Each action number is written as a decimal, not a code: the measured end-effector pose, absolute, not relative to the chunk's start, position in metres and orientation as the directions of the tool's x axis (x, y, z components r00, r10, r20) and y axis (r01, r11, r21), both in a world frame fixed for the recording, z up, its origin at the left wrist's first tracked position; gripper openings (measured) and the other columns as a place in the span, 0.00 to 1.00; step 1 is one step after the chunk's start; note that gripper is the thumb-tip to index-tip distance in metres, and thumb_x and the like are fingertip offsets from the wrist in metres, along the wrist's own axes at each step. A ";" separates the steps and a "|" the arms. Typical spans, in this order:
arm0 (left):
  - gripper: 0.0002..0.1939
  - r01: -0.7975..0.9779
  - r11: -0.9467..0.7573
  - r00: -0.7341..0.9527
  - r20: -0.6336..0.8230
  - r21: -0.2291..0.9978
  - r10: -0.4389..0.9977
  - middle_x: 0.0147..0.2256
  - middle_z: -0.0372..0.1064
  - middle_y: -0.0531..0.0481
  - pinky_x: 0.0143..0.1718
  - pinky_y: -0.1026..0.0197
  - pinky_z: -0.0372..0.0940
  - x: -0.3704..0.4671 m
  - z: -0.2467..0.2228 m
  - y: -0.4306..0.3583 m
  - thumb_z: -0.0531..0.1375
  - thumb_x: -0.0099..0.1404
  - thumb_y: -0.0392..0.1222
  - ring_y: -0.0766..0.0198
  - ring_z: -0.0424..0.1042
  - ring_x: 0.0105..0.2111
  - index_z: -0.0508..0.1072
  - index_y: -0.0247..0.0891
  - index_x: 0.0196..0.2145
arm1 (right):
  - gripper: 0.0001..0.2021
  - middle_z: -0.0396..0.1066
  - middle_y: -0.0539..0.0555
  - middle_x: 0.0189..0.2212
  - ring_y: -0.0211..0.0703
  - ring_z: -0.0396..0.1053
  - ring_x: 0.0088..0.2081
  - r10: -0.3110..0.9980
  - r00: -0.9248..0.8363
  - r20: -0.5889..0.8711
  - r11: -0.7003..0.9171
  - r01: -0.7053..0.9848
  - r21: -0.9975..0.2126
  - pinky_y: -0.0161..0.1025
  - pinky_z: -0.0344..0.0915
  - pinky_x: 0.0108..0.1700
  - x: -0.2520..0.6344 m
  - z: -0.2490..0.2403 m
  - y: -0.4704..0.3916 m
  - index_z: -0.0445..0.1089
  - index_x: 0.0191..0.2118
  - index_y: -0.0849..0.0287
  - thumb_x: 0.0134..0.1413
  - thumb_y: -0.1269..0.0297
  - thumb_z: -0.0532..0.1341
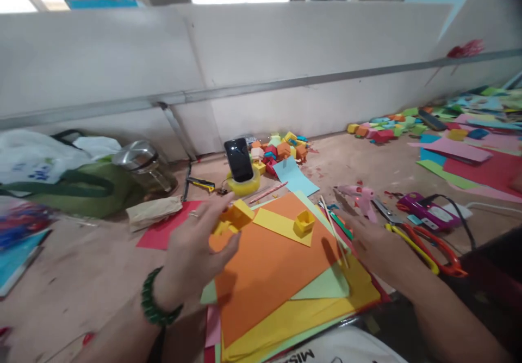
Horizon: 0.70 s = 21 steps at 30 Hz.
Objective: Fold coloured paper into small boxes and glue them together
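In my left hand [193,254], which wears a ring and a green beaded bracelet, are yellow folded-paper pieces [237,216] pinched between thumb and fingers. My right hand [375,246] is stretched out just short of a pink glue gun [362,199]; its fingers are partly blurred and nothing shows in them. Between the hands, a small open yellow paper box [304,221] sits on a yellow paper strip [281,226]. Both lie on an orange sheet [261,270] over a stack of coloured paper. A thin stick [332,227] lies beside my right hand.
A phone [238,159] leans upright in a yellow tape roll [244,185]. Behind it is a pile of paper cubes [281,151]. Orange-and-yellow-handled scissors [428,249] and a purple device [430,213] with a cable lie right. A jar [144,167] and green bag [89,186] stand left.
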<state>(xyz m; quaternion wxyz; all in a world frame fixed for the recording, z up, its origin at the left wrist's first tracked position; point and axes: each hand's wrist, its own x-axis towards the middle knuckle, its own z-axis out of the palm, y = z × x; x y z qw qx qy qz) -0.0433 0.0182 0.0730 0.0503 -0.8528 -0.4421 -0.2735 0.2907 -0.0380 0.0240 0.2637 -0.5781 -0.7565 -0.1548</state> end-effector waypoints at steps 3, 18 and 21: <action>0.39 0.799 -0.600 0.479 0.551 0.049 0.683 0.43 0.73 0.46 0.33 0.62 0.67 -0.018 0.061 0.012 0.59 0.61 0.42 0.60 0.73 0.36 0.45 0.42 0.65 | 0.08 0.74 0.55 0.31 0.40 0.72 0.31 0.622 -0.310 0.719 0.548 0.828 -0.117 0.35 0.68 0.31 0.260 0.061 -0.046 0.65 0.40 0.56 0.64 0.69 0.49; 0.49 0.631 -0.765 0.690 0.546 -0.133 0.475 0.29 0.72 0.48 0.20 0.64 0.60 0.010 0.042 -0.009 0.57 0.60 0.32 0.62 0.69 0.23 0.25 0.31 0.66 | 0.10 0.71 0.54 0.27 0.42 0.67 0.28 0.523 -0.449 0.724 0.722 0.685 -0.096 0.37 0.64 0.28 0.178 0.032 -0.026 0.69 0.39 0.63 0.52 0.74 0.54; 0.49 0.657 -0.739 0.672 0.559 -0.148 0.486 0.29 0.71 0.49 0.19 0.64 0.58 0.009 0.040 -0.008 0.58 0.60 0.32 0.62 0.69 0.22 0.26 0.31 0.66 | 0.13 0.72 0.56 0.30 0.42 0.69 0.31 0.522 -0.403 0.752 0.739 0.654 -0.163 0.36 0.66 0.31 0.181 0.032 -0.024 0.67 0.43 0.63 0.51 0.74 0.53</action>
